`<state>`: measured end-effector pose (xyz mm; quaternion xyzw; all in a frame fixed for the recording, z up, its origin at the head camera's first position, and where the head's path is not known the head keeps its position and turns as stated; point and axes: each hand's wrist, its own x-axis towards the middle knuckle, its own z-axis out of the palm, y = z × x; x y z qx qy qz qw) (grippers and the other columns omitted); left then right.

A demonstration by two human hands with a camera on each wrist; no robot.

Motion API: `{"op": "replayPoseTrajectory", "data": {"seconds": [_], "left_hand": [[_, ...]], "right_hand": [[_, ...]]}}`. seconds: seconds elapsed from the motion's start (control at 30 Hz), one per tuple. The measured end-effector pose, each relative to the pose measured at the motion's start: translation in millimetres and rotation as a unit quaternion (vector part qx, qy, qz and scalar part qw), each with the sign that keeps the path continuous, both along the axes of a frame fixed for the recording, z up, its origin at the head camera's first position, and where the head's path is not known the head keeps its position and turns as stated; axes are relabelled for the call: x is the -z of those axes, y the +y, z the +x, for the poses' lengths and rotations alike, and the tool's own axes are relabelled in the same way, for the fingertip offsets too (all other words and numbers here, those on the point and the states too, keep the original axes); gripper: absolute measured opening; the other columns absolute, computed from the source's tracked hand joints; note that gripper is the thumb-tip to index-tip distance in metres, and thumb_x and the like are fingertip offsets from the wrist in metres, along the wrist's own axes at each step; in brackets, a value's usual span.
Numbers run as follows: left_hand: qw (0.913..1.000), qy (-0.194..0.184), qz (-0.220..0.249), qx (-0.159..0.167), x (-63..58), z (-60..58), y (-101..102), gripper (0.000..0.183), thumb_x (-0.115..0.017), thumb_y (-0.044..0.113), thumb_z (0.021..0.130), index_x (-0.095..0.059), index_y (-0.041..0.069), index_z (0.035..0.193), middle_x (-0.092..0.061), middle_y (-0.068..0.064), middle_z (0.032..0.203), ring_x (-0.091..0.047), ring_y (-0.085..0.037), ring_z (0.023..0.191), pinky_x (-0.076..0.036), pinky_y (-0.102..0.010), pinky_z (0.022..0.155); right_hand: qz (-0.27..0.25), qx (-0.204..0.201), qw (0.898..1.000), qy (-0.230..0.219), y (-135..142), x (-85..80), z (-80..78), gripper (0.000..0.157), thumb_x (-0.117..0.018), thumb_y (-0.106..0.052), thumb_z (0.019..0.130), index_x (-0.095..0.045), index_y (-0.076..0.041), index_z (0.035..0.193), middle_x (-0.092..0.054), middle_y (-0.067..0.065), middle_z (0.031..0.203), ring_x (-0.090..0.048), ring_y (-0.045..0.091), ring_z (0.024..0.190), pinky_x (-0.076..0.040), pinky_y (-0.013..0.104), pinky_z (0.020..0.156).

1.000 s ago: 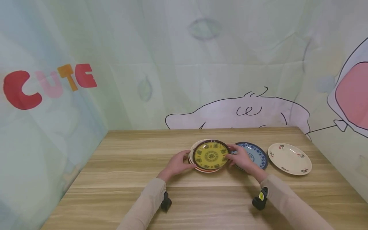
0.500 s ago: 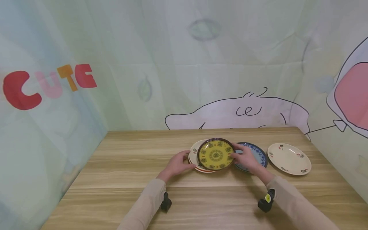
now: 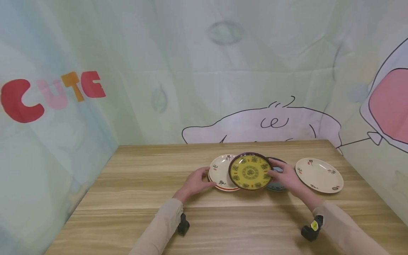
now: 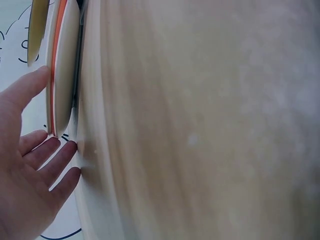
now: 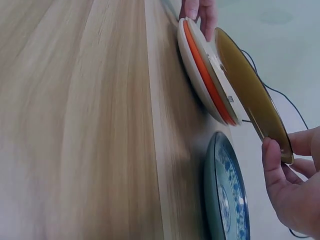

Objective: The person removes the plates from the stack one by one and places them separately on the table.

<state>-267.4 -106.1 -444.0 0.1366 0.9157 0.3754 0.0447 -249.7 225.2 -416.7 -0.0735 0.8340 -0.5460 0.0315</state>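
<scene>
Yel plate (image 3: 251,171) w/ dk motifs

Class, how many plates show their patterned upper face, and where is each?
4: yellow plate, in the right hand; top cream plate, on the stack beside the left hand; lone cream plate, far right; blue plate, between those two. Any faces lower in the stack are hidden.

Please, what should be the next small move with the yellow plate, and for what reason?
Probably the right grip should shift the yellow plate rightward, clear of the plate stack, before any lowering. The right wrist view shows the yellow plate raised and tilted, held at its edge; in the head view it overlaps both the stack and the blue plate, so lowering now might catch the stack.
</scene>
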Motion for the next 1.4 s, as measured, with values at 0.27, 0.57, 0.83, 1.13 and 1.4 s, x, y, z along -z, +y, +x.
{"op": "replayPoseTrajectory", "data": {"seconds": [0.27,0.57,0.83,1.13,1.4], "left_hand": [[1.0000,0.000,-0.002,-0.003,-0.4,0.3,0.7,0.072,-0.073,0.035,0.075,-0.043,0.002,0.132,-0.049,-0.015,0.130,-0.051,-0.028,0.114,-0.041,-0.040,0.098],[1.0000,-0.001,-0.007,-0.007,-0.2,0.9,1.1,0.072,-0.073,0.035,0.075,-0.044,0.004,0.132,-0.049,-0.013,0.131,-0.051,-0.027,0.114,-0.041,-0.039,0.098],[1.0000,-0.003,-0.003,-0.006,-1.9,1.9,1.3,0.070,-0.073,0.033,0.075,-0.044,0.004,0.132,-0.048,-0.013,0.132,-0.050,-0.027,0.115,-0.040,-0.039,0.099],[1.0000,-0.004,0.002,-0.008,-1.5,1.8,1.4,0.070,-0.073,0.032,0.075,-0.044,0.004,0.132,-0.049,-0.014,0.130,-0.051,-0.028,0.114,-0.041,-0.040,0.098],[1.0000,-0.001,0.001,-0.004,-1.0,1.8,0.9,0.070,-0.073,0.033,0.075,-0.044,0.004,0.132,-0.049,-0.014,0.131,-0.050,-0.028,0.115,-0.040,-0.040,0.099]], "right_hand": [[-0.013,-0.012,1.000,0.002,36.8,-1.2,8.7,0.057,-0.055,-0.009,0.090,-0.029,0.008,0.137,-0.034,0.032,0.134,-0.057,0.005,0.079,-0.055,0.027,0.068],[-0.006,-0.033,0.999,-0.013,84.5,-2.4,17.1,0.060,-0.056,-0.015,0.090,-0.027,0.011,0.136,-0.026,0.032,0.138,-0.056,0.000,0.080,-0.053,0.022,0.066],[0.034,-0.034,0.999,-0.011,110.9,2.5,29.5,0.061,-0.058,-0.017,0.088,-0.030,0.012,0.134,-0.045,0.019,0.131,-0.055,-0.001,0.086,-0.054,0.025,0.067],[0.034,-0.037,0.998,-0.040,129.5,12.3,45.7,0.062,-0.059,-0.017,0.087,-0.029,0.012,0.134,-0.057,-0.001,0.120,-0.058,0.001,0.086,-0.054,0.027,0.070],[0.028,-0.061,0.996,-0.063,137.5,18.0,57.1,0.061,-0.058,-0.016,0.088,-0.028,0.012,0.133,-0.055,-0.019,0.113,-0.056,0.001,0.089,-0.053,0.030,0.070]]}}
